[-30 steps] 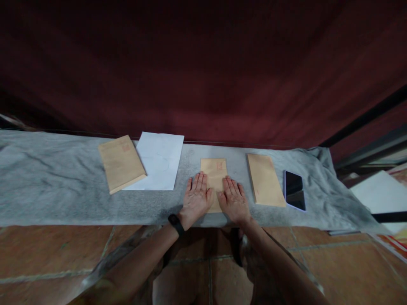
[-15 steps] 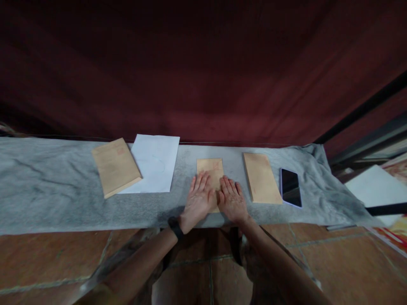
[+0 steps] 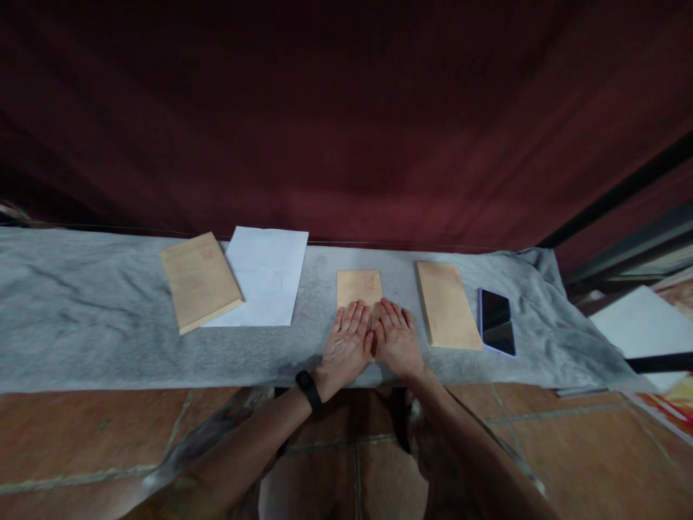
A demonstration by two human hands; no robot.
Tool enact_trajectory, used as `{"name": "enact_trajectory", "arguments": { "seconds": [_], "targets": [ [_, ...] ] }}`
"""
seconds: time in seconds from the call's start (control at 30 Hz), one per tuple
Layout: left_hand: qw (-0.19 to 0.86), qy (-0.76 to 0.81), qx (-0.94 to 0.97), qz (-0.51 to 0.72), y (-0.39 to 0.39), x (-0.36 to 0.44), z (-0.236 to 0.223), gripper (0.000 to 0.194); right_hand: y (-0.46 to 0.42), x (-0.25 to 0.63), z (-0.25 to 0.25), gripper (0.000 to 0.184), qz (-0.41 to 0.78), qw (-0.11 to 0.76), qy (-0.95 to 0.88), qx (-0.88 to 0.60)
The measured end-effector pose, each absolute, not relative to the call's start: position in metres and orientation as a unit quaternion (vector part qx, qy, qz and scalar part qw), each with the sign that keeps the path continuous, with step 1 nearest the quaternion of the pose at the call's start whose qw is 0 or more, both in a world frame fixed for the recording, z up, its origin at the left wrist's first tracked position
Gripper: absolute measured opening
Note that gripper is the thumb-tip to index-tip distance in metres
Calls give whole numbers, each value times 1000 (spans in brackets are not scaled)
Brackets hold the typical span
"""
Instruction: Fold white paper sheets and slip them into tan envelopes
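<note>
A brown paper envelope (image 3: 354,283) with red print at its upper right lies on the grey cloth in front of me. Both palms rest flat on its lower half and hide most of that part. My left hand (image 3: 348,345), with a black band on the wrist, has its fingers stretched out. Beside it, nearly touching at the thumbs, my right hand (image 3: 398,342) also lies flat with fingers extended, partly past the envelope's right edge. Neither hand grasps anything.
Brown envelopes (image 3: 448,307) lie to the right, beside a phone (image 3: 497,321) in a purple case. On the left, another brown envelope (image 3: 198,285) overlaps white paper (image 3: 268,278). The grey cloth (image 3: 108,339) covers a narrow bench against a dark red curtain (image 3: 346,144).
My left hand has slid slightly right and down over the envelope, closer to my right hand. My right hand has barely shifted. The other things lie as before.
</note>
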State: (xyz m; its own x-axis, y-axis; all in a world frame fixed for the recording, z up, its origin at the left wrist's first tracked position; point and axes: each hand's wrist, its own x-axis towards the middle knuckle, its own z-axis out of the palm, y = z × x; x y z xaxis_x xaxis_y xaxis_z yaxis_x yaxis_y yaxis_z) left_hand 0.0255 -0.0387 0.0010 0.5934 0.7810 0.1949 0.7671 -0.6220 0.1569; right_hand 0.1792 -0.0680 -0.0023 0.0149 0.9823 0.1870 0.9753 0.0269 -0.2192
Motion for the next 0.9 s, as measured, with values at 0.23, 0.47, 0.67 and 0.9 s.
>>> {"name": "enact_trajectory", "arguments": {
  "seconds": [0.23,0.47,0.67,0.9],
  "targets": [
    [23,430,894,124,-39,27,0,61,-58,172,4,52,36,142,-729,-668],
    [19,440,890,121,-35,26,0,61,-59,164,12,48,14,95,-758,-645],
    [16,441,886,141,-35,25,-3,59,-57,165,7,51,-3,113,-735,-669],
    [25,472,872,127,-28,23,0,58,-53,167,-1,56,-10,133,-709,-693]
  ]
}}
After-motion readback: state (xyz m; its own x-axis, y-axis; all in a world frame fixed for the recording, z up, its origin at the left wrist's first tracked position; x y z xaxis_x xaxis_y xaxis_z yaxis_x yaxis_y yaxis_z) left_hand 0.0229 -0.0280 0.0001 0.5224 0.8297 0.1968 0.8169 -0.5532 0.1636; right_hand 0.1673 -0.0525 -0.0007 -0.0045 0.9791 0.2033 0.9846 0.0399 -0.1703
